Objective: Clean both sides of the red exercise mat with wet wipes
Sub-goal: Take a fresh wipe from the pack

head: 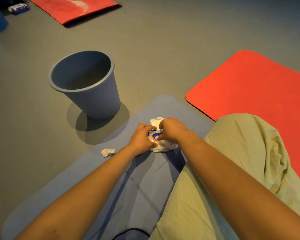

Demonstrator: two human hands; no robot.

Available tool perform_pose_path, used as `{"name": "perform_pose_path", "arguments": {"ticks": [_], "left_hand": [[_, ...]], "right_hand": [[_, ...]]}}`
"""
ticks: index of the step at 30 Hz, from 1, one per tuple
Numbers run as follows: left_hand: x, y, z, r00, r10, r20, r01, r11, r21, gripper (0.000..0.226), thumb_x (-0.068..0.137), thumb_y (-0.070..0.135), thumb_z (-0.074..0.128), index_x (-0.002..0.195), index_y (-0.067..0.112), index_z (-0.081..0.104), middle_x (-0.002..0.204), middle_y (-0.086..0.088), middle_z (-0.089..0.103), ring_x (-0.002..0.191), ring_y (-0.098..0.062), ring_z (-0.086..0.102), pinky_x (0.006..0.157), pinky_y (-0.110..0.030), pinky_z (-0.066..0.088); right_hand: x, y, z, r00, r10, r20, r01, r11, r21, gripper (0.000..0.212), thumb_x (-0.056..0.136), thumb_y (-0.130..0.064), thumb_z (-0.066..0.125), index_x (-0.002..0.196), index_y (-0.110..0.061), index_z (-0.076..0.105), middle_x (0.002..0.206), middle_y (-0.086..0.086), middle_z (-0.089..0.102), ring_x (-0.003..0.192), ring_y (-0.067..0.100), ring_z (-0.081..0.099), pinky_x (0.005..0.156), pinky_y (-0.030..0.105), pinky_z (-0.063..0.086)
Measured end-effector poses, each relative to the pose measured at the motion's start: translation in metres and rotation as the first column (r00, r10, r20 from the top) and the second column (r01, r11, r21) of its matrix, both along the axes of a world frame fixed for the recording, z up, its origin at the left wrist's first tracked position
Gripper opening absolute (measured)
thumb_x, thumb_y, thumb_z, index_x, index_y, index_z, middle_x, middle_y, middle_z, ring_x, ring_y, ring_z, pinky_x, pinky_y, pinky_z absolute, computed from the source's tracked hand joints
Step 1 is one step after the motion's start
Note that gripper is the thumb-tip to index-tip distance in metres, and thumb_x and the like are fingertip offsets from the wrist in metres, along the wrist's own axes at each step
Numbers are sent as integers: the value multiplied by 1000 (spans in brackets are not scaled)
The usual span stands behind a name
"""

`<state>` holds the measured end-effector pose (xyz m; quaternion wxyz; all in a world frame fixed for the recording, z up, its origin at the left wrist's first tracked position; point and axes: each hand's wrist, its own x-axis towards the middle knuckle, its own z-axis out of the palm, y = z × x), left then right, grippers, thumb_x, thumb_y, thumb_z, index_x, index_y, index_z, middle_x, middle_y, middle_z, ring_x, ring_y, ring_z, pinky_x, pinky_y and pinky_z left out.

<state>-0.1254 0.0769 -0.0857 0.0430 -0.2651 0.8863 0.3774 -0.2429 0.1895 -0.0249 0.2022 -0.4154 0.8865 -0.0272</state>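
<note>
A red exercise mat lies flat on the grey floor, its rounded corner nearest the person and its right side cut off by the frame; it looks soft and floppy, best lifted by an edge. On the far end of a blue mat, beside a blue bin, the left hand clamps a wet-wipe pack while the right hand pinches at its open lid. Any wipe emerging is hidden. A crumpled used wipe sits at the mat's left edge.
</note>
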Motion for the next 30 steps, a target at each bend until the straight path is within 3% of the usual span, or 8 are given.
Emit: {"name": "perform_pose_path", "arguments": {"ticks": [4,11,17,26,30], "left_hand": [[1,1,-1,1000,20,-13,-20,1000,9,75,78,14,91,144,20,56,142,1,45,122,-21,56,99,-29,55],[3,1,-3,998,22,-50,-20,999,43,71,78,17,91,141,20,59,137,1,45,122,-21,55,100,-28,54],[1,2,-6,996,34,-77,-32,999,30,66,80,27,90,139,20,61,136,-1,47,119,-20,55,96,-23,48],[-8,2,-8,999,28,-19,-29,998,-49,69,77,31,92,138,28,59,133,-2,47,122,-25,53,102,-38,54],[-9,1,-10,1000,6,17,-4,995,-99,68,75,36,92,135,26,61,130,-2,46,116,-26,54,100,-43,54]], "right_hand": [[4,-4,-8,998,33,-59,-29,997,66,36,84,-31,78,116,-16,70,109,6,70,94,24,67,85,34,58],[6,-10,-16,995,82,-59,-78,994,82,39,88,-30,75,124,-17,66,115,7,70,98,25,68,91,37,58],[5,-7,-19,996,81,-35,-81,997,3,36,86,-31,75,121,-22,69,111,5,71,94,24,68,88,37,58],[3,0,-14,999,-3,52,10,993,-121,25,83,-20,74,108,-18,69,105,5,70,87,25,65,78,36,58],[3,-3,-9,988,-80,136,109,970,-219,6,90,-16,63,96,-16,65,92,4,66,81,24,63,78,42,59]]}}
